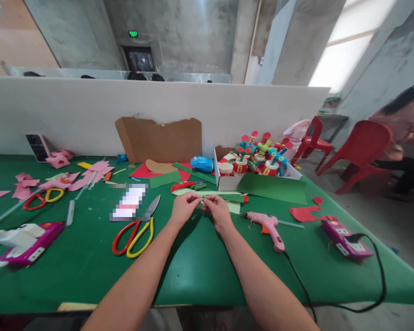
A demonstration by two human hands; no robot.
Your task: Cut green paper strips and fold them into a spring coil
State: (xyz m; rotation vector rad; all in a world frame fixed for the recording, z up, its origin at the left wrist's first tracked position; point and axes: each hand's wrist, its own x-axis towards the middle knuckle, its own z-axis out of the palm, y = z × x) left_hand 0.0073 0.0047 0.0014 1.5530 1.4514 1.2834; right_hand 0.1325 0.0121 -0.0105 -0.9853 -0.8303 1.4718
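My left hand (185,208) and my right hand (218,211) meet above the middle of the green table. Thumb and fingertips of each are pinched together around something small and pale, too hidden to name. Just behind them lie pale green paper strips (233,197) and a folded green-and-black paper spring (198,185) beside a red-handled tool (182,185). To the left rest large scissors (148,220) with one red and one yellow handle. A pink hot glue gun (267,224) lies right of my right hand, a clear glue stick at its rear.
A white box (227,185) of finished paper figures stands behind, green paper (272,187) against its front. Purple power strips (347,241) (32,243) lie at both sides. Pink scraps (96,170), smaller scissors (43,198) and a phone (37,148) are left. A person sits beyond, right.
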